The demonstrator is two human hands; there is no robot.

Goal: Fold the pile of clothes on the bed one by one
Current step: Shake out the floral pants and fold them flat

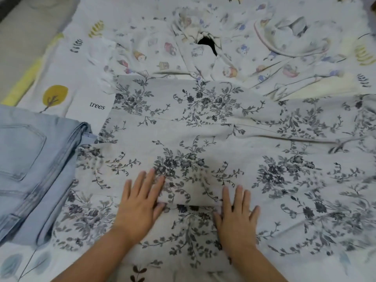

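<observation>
Head view. Bed (67,64): covered by a white sheet printed with yellow trees, leaf sprigs and the word "trees"; it fills nearly the whole frame. A strip of pale floor or bed edge shows at the upper left, too blurred to tell which.

Floral garment (203,127): pale cloth with a dark grey flower-and-vine print, spread flat across the middle and right of the bed, with a folded band lying across its lower part.

Left hand (140,202): flat on the floral garment, fingers straight and spread, palm down, at the left end of the folded band.

Right hand (237,214): likewise flat, fingers extended, pressing at the right end of the band.

Jeans (30,169): light blue denim, folded, at the left edge, just beside the floral garment.

Pile of clothes (223,49): crumpled white garments with small coloured cartoon prints, at the far side, beyond the floral garment's upper edge.
</observation>
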